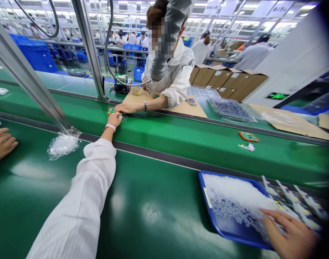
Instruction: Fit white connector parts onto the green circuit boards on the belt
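My left hand [114,119] reaches far across the green conveyor belt, its fingers closed round something small and whitish that I cannot make out. A co-worker's hand [129,107] lies right beside it, and a green circuit board in an orange frame [111,110] sits just behind. At the lower right, my right hand [291,232] hangs over the side of a blue tray [211,216], fingers stretched out, thumb and forefinger tips close together. Small translucent plastic pieces [231,196] fill much of the tray. Whether a piece is between those fingertips is hidden.
White parts with wires [294,198] lie behind the tray. Another orange-framed board [248,136] and a small white part [247,147] rest on the belt. Crumpled clear plastic [63,145] lies by a metal post [43,79]. Another person's hand [2,144] is at left.
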{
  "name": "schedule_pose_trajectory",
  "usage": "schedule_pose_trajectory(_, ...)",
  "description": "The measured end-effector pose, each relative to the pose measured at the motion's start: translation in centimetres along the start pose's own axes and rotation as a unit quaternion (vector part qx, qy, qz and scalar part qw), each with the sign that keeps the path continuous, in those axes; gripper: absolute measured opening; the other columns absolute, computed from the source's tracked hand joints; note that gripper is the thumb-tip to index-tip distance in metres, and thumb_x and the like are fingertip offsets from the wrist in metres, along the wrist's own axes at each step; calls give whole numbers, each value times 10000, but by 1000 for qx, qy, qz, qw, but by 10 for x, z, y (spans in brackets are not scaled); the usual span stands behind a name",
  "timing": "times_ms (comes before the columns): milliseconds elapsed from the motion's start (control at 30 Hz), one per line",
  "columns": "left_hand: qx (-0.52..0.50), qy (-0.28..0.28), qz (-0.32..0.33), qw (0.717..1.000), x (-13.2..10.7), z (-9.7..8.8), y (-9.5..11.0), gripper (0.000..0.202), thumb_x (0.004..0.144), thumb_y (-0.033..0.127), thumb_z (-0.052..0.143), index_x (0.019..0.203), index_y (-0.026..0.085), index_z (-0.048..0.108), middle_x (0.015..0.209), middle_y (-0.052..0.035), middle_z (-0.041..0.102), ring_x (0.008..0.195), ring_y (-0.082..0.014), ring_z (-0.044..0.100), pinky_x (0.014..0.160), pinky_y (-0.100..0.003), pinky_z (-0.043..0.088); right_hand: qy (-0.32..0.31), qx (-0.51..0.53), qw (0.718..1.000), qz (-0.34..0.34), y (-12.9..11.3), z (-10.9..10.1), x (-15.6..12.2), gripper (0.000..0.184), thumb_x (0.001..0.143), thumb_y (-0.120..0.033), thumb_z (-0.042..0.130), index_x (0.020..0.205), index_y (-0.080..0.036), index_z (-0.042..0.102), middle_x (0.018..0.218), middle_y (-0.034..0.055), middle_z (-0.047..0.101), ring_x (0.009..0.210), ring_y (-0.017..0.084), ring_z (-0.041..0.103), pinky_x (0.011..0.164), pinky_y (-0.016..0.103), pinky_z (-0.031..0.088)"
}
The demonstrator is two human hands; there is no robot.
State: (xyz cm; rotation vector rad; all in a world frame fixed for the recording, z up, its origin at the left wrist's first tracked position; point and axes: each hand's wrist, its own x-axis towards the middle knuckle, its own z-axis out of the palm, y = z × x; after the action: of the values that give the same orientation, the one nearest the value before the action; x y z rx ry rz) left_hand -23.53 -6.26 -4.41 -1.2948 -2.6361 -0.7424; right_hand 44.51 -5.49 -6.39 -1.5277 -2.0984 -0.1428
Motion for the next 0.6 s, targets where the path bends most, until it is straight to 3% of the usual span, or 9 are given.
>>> schedule_pose_trajectory(200, -22, 49, 10, 998, -19, -8, 16, 330, 877, 310, 441, 1133, 166, 592, 1174, -82, 621, 1103, -197, 554, 975, -297, 398, -29, 36, 999, 23, -5, -8, 1, 381, 713, -510, 380, 739, -221, 627, 855, 118, 666, 882, 328, 626, 733, 449, 519)
schedule_pose_trajectory(300, -11, 28, -9, 1000, -25, -12, 14, 363, 841, 376, 510, 1109, 148, 601, 1137, -118, 632, 1066, -241, 573, 933, -339, 430, -31, 42, 998, 20, -12, -12, 1, 359, 727, -506, 399, 734, -226, 623, 859, 131, 663, 886, 337, 627, 799, 466, 507)
schedule_pose_trajectory(467, 16, -22, -10, 1000, -27, -10, 17, 591, 704, 441, 671, 1218, 176, 548, 1213, -154, 593, 1125, -337, 523, 904, -439, 434, -28, 60, 998, 16, -19, -16, 0, 328, 737, -497, 415, 744, -239, 616, 861, 121, 661, 875, 329, 632, 753, 461, 521)
schedule_pose_trajectory(600, 18, -30, 1, 999, -21, -5, 23, 461, 711, 376, 667, 1142, 219, 615, 1215, -115, 605, 1152, -323, 498, 934, -439, 406, -16, 58, 998, 6, -15, -14, -1, 307, 746, -492, 424, 732, -249, 612, 856, 105, 659, 852, 307, 635, 730, 435, 526)
